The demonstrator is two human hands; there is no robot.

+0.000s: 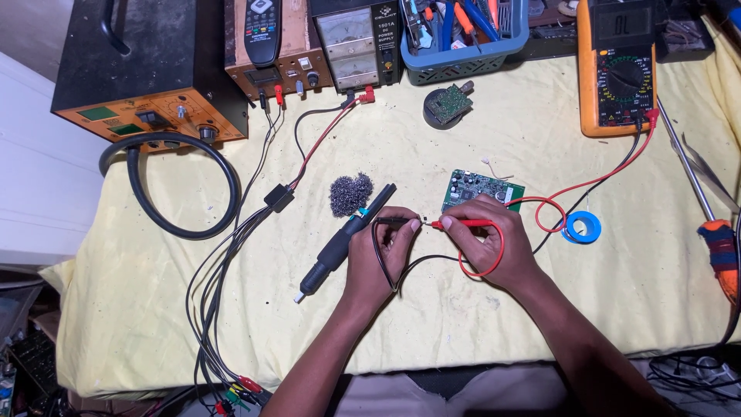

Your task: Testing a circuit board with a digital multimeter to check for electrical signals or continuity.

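My left hand [378, 251] grips a black test probe [392, 222], its tip pointing right. A red test probe [461, 224] sits in my right hand [490, 239], tip pointing left. The two tips meet or nearly meet between my hands. Red and black leads [575, 189] run from the probes to an orange multimeter [617, 69] at the back right. A green circuit board [480, 188] lies just beyond my right hand. A black soldering iron handle [340, 245] lies beside my left hand, next to a wad of steel wool [351, 194].
Yellow cloth [463, 324] covers the bench. Black and orange station box [147, 69], a wooden box with a remote, and a bench power supply [356, 42] line the back. Blue basket of tools [463, 35], round part [446, 106], blue tape roll [581, 227], screwdriver [718, 239], cable bundle [216, 309].
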